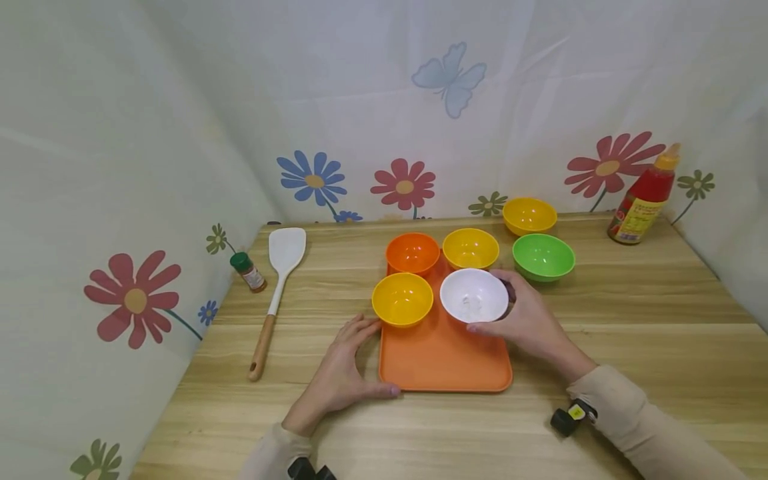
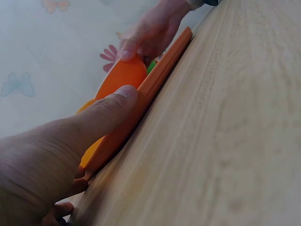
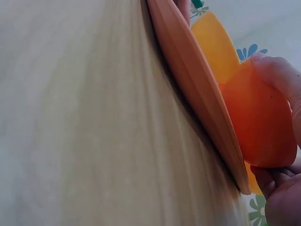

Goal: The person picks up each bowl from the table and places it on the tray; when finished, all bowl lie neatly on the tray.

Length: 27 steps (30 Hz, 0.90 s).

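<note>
On the orange tray [image 1: 446, 363], my right hand [image 1: 531, 320] holds a bowl [image 1: 474, 297], white inside and orange outside, with the thumb at its near side and fingers at its far right. In the right wrist view the same bowl [image 3: 258, 117] stands at the tray's edge, thumb on its wall. My left hand [image 1: 342, 367] spreads around the tray's near left corner, thumb along the front edge and fingers by the left side. Beside those fingers is a yellow bowl [image 1: 403, 300]. Behind are an orange bowl [image 1: 413, 254] and another yellow bowl [image 1: 471, 249].
Right of the tray stand a green bowl [image 1: 543, 257] and a yellow bowl [image 1: 529, 216]. A red sauce bottle [image 1: 643, 200] is at the back right. On the left lie a white spatula [image 1: 279, 287] with a wooden handle and a small green-capped jar [image 1: 249, 272]. A flowered curtain borders the table.
</note>
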Motion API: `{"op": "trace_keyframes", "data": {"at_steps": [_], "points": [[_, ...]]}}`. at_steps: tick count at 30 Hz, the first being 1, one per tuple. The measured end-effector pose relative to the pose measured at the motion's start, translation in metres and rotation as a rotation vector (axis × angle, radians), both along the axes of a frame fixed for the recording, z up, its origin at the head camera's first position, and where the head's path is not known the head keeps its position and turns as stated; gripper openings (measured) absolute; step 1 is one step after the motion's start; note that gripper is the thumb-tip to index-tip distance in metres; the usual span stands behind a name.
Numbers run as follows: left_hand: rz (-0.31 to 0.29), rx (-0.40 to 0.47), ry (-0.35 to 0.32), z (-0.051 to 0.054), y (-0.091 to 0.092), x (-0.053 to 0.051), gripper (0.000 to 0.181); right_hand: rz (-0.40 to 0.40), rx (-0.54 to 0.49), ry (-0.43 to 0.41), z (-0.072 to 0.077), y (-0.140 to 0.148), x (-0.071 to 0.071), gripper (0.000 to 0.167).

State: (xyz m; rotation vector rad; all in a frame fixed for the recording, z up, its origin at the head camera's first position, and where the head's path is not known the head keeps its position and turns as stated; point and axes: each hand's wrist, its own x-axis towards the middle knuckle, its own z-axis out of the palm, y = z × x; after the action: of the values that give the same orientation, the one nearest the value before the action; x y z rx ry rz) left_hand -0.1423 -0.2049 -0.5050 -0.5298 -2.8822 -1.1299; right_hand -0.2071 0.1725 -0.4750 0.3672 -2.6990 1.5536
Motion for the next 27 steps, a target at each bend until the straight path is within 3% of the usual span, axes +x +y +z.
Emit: {"op": "trace_keyframes", "data": {"at_steps": [20, 27], "points": [[-0.003, 0.007, -0.023, 0.002, 0.002, 0.000, 0.125, 0.083, -0.014, 0.017, -0.002, 0.004, -0.004, 0.121], [-0.004, 0.013, -0.011, 0.002, 0.000, 0.000, 0.124, 0.063, -0.019, 0.016, 0.008, 0.007, -0.005, 0.116]]}}
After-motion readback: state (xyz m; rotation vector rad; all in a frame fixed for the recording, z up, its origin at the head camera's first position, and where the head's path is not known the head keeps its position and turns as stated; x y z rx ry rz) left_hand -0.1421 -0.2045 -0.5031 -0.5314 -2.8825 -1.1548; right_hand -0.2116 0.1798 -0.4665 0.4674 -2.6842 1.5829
